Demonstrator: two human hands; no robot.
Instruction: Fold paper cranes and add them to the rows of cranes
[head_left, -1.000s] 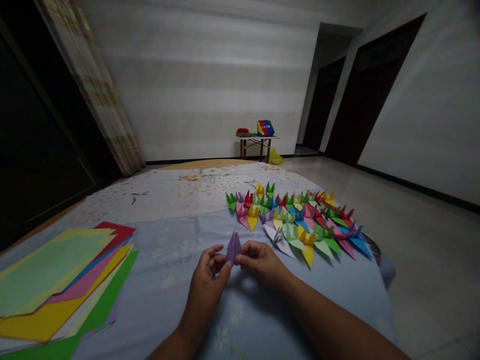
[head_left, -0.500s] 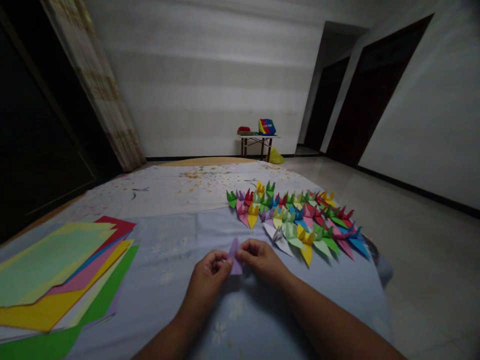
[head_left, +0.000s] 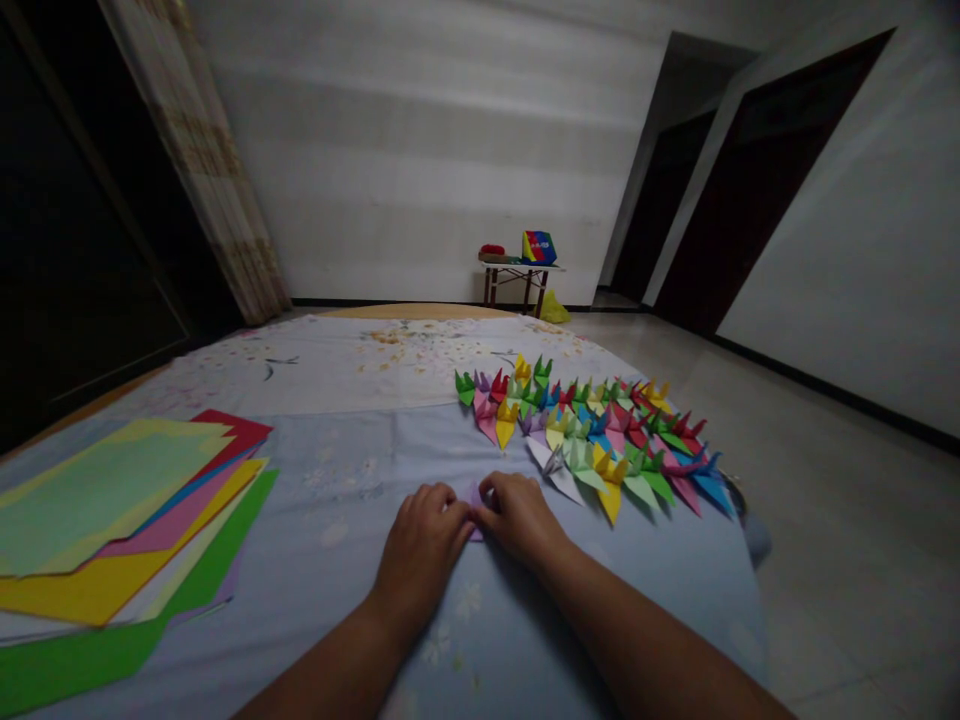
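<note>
A small folded piece of purple origami paper (head_left: pixel 475 495) is between my two hands, low over the blue tablecloth. My left hand (head_left: pixel 429 525) grips its left side, fingers curled and thumb against the paper. From the right, my right hand (head_left: pixel 519 515) pinches the same piece, its thumb and fingertips close to those of the left. Both hands cover much of the paper, so its full folded shape is hidden. Just beyond and to the right, many folded paper cranes (head_left: pixel 577 425) in several colours stand in rows.
A stack of coloured paper sheets (head_left: pixel 112 500) lies at the left of the round table, on the blue tablecloth (head_left: pixel 337 470). Farther off, a small side table (head_left: pixel 517 268) holds a colourful bag (head_left: pixel 538 248). A yellow plastic bag (head_left: pixel 553 308) sits on the floor beside it.
The left hand has turned over, its back now facing up, and its fingers have closed in toward the right hand. Less of the purple paper shows. The view has shifted slightly.
</note>
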